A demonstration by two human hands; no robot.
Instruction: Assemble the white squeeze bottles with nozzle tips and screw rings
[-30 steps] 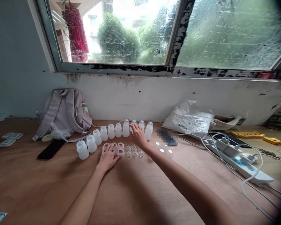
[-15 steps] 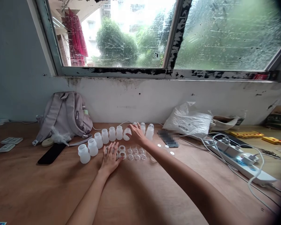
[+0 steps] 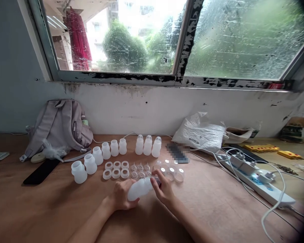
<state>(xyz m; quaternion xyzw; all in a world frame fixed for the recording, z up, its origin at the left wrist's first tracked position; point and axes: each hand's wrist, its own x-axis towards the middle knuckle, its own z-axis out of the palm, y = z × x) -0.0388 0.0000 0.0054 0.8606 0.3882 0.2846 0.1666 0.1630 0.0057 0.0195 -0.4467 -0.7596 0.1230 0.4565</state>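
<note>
The left hand [image 3: 121,197] is closed around the base of a white translucent plastic bottle [image 3: 140,188], which is held tilted on its side just above the brown wooden tabletop [image 3: 53,209]; the right hand [image 3: 163,189] is pinched narrowly on the bottle's cap end, fingers curled about it.

Beyond the hands, a cluster of small clear plastic nipples [image 3: 140,170], white plastic rings [image 3: 116,169] and clear round lids [image 3: 172,172] is laid out close together; behind these, three capped white bottles [image 3: 148,145] stand upright, and a curved row of open white bottles [image 3: 98,157] runs off to the left.

Several slips may be judged likely: the smooth bottle could be twisted out of the left grip if the cap end is turned hard, since only the base is held; a loosened cap could be dropped among the small parts and scatter them; the right forearm, which passes near the lids, could sweep them aside if lowered; the upright bottles are light and closely set, so one knocked would probably topple its neighbours.
</note>
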